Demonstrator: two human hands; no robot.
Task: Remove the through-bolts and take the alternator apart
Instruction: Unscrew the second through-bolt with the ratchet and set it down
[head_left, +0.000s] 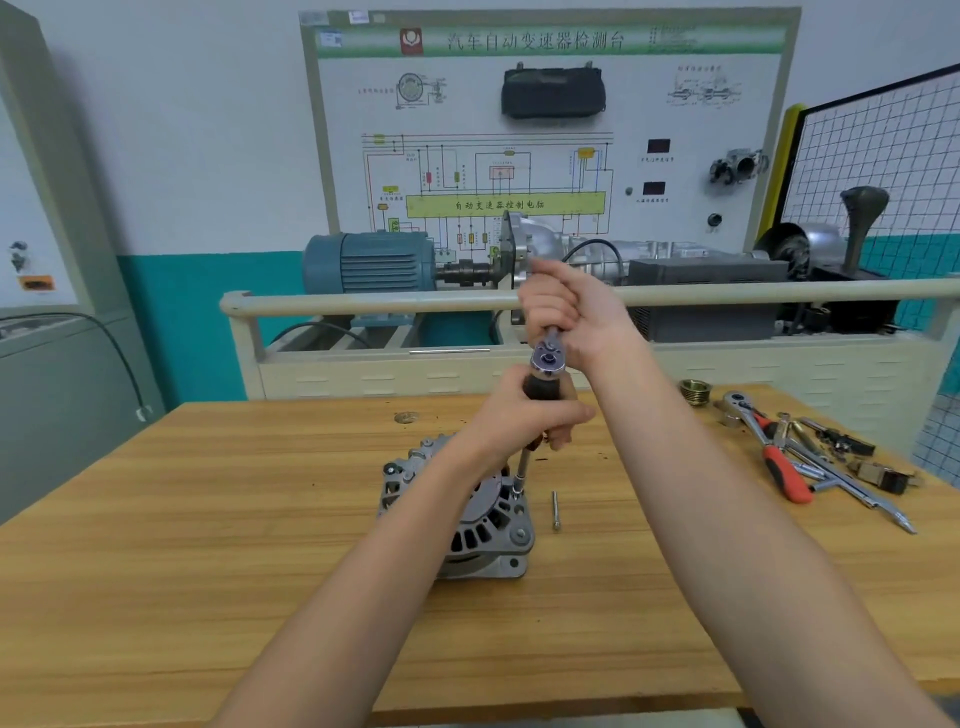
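Reaching in from the bottom edge, both bare forearms cross the wooden table (208, 519) toward the centre, left from about 7 o'clock, right from about 5 o'clock. Alternator (467, 512) sits on the table near frame centre, slightly low, vented housing facing up and toward camera, left forearm covering its left part. One loose through-bolt (555, 510) lies on the wood just at 3 o'clock of the alternator, apart from it, pointing roughly 12–6.

Left hand (524, 413) at 12 o'clock of the alternator, above it, wrist bent, fingers curled tight around a black grip on the extension bar (523, 467); bar runs down tilted slightly to the left, its socket end touching the alternator's upper rim. Ratchet (547, 358) head sits on top of that grip, just above the left hand. Right hand (566, 306) higher and further back, at 12 o'clock of the left hand, fingers wrapped closed around the ratchet handle, thumb side up, forearm angling up-left across the frame.

Far right on the table, about 2–3 o'clock from the alternator, well apart: a red-handled ratchet (769, 449), a heap of bars, sockets and small parts (852, 467), and a brass-coloured pulley (696, 391) at the back edge. Small hole in the tabletop at 11 o'clock. Behind the table, a rail and a training bench (545, 130) with blue motor (371, 262), gearbox and wiring-diagram panel.
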